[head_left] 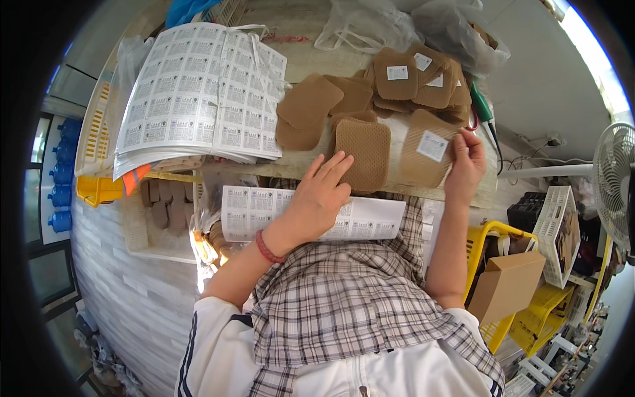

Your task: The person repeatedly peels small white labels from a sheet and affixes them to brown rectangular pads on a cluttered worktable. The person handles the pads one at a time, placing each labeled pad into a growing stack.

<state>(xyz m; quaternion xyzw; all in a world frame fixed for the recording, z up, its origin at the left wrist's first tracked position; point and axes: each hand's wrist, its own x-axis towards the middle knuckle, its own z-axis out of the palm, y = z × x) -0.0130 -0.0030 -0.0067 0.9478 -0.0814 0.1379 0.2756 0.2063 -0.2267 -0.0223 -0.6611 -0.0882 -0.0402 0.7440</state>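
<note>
My right hand pinches the right edge of a brown mesh-textured pad that carries a white label. My left hand has its fingers stretched out, fingertips at the left side of another brown textured pad without a visible label. Under that hand a sheet of printed labels lies across my lap, against the table's front edge. Several plain brown pads overlap to the left. Behind, a heap of brown pads shows white labels on some of them.
A thick stack of label sheets covers the table's left side. Clear plastic bags lie at the back. A green-handled tool stands at the right edge. Yellow crates, a cardboard box and a fan are on the right.
</note>
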